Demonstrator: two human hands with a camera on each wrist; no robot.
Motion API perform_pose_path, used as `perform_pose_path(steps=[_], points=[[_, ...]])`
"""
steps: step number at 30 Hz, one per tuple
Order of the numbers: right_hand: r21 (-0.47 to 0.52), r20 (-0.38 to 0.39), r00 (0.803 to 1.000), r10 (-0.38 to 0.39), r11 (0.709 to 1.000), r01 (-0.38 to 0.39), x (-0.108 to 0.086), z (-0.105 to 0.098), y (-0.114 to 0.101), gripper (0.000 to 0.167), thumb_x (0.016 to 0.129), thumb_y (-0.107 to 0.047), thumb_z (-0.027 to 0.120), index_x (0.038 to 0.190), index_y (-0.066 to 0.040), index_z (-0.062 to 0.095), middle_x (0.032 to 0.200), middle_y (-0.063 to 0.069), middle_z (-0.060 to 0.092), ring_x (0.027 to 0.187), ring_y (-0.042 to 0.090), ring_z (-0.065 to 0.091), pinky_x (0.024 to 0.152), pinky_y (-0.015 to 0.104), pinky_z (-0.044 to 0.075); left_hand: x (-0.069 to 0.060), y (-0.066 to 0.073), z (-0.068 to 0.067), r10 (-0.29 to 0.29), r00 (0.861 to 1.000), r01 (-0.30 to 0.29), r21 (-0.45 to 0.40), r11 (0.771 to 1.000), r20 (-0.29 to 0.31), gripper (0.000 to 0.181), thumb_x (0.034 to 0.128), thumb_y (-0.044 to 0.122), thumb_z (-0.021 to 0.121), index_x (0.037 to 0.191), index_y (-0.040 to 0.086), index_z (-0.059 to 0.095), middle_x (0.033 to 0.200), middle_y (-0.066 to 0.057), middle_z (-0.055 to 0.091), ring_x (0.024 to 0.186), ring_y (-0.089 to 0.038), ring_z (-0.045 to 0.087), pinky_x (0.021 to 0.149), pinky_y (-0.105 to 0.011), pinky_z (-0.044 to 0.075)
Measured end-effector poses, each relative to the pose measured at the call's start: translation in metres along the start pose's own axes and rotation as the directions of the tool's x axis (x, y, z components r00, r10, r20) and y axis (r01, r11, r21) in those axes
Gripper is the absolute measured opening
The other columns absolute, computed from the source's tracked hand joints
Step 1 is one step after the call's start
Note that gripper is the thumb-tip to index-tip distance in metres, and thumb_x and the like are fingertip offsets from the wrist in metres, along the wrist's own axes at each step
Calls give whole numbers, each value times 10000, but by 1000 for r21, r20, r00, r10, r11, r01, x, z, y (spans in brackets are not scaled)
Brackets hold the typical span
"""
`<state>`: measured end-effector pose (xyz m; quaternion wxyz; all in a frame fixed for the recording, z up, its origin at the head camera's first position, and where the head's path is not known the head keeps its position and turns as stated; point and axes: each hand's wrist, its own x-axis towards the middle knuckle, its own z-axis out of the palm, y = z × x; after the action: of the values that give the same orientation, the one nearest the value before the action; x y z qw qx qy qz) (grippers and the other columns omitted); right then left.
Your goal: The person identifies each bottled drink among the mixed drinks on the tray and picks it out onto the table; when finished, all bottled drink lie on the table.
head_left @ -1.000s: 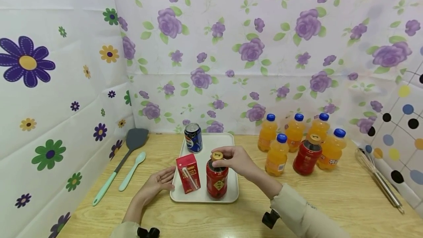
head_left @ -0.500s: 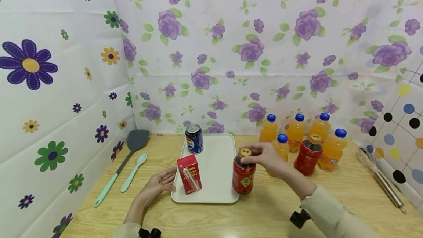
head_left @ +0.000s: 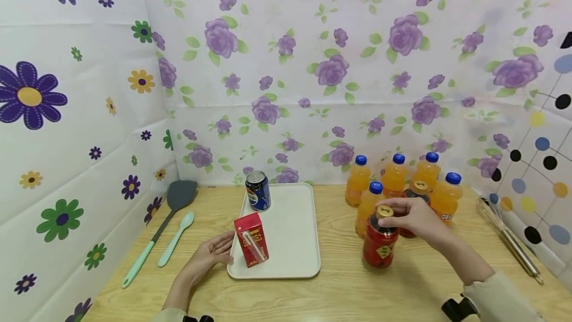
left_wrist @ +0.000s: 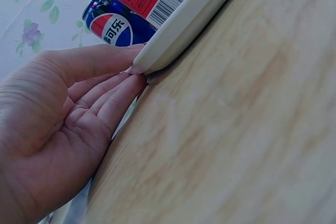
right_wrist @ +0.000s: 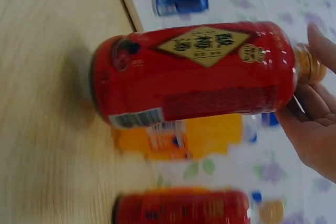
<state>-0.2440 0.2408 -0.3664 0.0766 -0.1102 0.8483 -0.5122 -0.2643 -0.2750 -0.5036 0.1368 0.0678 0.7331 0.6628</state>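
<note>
My right hand [head_left: 413, 216] pinches the gold cap of a red bottle [head_left: 379, 248] between thumb and fingers, right of the white tray [head_left: 292, 232]. In the right wrist view that bottle [right_wrist: 199, 72] hangs from the fingers [right_wrist: 315, 100], its base close to the table. My left hand [head_left: 203, 261] lies at the tray's left edge, fingers relaxed, and in the left wrist view the hand [left_wrist: 68, 114] touches the tray's rim [left_wrist: 178, 30] with thumb and fingertips. On the tray stand a red drink carton [head_left: 251, 240] and a blue can [head_left: 257, 192].
Several orange bottles [head_left: 357, 183] with blue caps stand at the back right, with a second red bottle [head_left: 419, 192] among them, partly behind my right hand. A whisk [head_left: 509, 237] lies at the far right. A spatula [head_left: 165, 222] and a light green spoon [head_left: 176, 240] lie left of the tray.
My right hand has carried the red bottle rightward from over the tray to beside the orange bottles. The left hand has stayed at the tray's edge. The head view has shifted slightly.
</note>
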Motion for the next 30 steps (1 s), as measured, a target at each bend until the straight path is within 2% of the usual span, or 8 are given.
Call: perform_pose_path(steps=[5,8,13,15,17,21,27,30], points=[[-45,15,1000,25,999,-24,-6,-23,12,581,865,-314,738,1329,-2,580,1248,152,681,983,57,681,868,369,611,-3,-1,-1,7,1000,-7,-12,1000,8,817,838,-27,676,1518,-76,225,1572,-275,233,1460,-402,232,1067,-192,468],[-84,14,999,40,996,-39,-10,-35,23,563,879,-310,722,1333,-9,580,1292,177,650,1044,114,678,911,448,593,-3,-2,0,7,1000,-7,-26,1000,12,819,835,-36,668,1519,-77,219,1577,-277,223,1465,-401,221,1069,-186,463],[-142,-2,998,66,988,-66,-18,-52,39,568,905,-322,690,1360,-10,556,1401,259,534,1260,424,548,949,578,542,-3,-2,0,3,1000,-3,-16,1000,15,822,841,-14,676,1523,-65,221,1577,-275,227,1466,-402,225,1072,-191,463],[-151,-1,998,68,986,-67,-21,-58,44,565,916,-318,677,1363,2,547,1417,285,502,1277,470,508,934,590,539,-2,-2,-1,4,1000,-4,-7,1000,20,822,846,-1,680,1525,-59,222,1577,-272,231,1466,-401,230,1074,-194,463],[-144,-7,997,80,986,-80,-23,-66,48,552,916,-306,676,1356,4,551,1409,254,528,1240,352,584,928,558,552,-2,-3,-1,5,1000,-5,0,1000,24,822,849,8,683,1527,-54,222,1576,-269,236,1466,-398,234,1072,-193,465],[-137,12,997,74,988,-72,-23,-81,54,530,915,-290,677,1345,-3,564,1266,20,681,1012,-82,610,885,455,576,-1,-2,-2,13,999,-13,2,1000,29,818,853,3,681,1527,-54,221,1576,-267,237,1467,-395,235,1070,-191,466],[-152,12,999,49,987,-47,-23,-97,64,491,923,-285,666,1333,-27,582,1181,-225,644,987,-211,511,901,502,563,0,-1,-2,13,1000,-13,0,1000,27,812,855,-3,676,1527,-54,221,1576,-268,236,1466,-395,233,1074,-202,466],[-162,-8,999,33,986,-34,-23,-102,70,455,937,-278,649,1323,-43,597,1169,-284,611,989,-232,480,891,453,578,-1,0,-2,7,1000,-7,0,1000,22,813,854,-2,676,1526,-58,221,1575,-269,235,1465,-397,232,1073,-205,468]])
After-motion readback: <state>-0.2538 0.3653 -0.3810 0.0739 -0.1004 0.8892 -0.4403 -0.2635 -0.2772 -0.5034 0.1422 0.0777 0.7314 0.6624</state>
